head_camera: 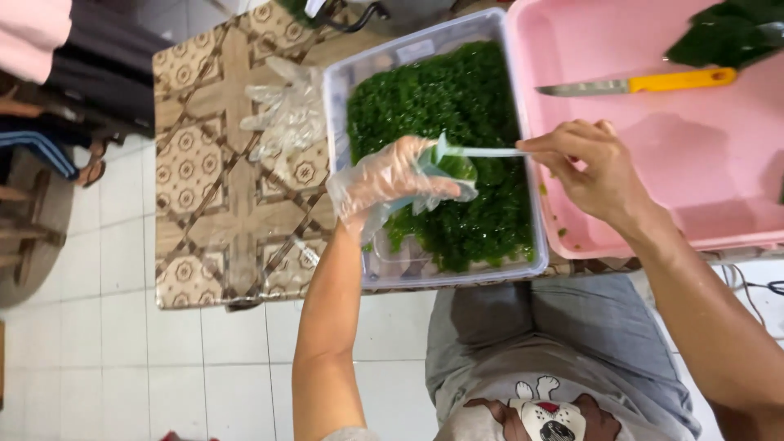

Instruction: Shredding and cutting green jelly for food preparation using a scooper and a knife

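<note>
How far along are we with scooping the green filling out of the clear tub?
Done: little to show, since the clear tub looks nearly full of green filling. In hand: the gloved left hand holds a small green wrapper while the bare right hand spoons filling in with a white spoon. Left: nearly all the filling; the pink tray holds no finished pieces.

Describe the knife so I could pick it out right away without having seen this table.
Find the big pink tray at the right of the patterned table, beside the clear tub of green bits. The knife lies flat near the tray's far edge. Its bright yellow handle and bare steel blade set it apart from the dark green leaf beyond it.
</note>
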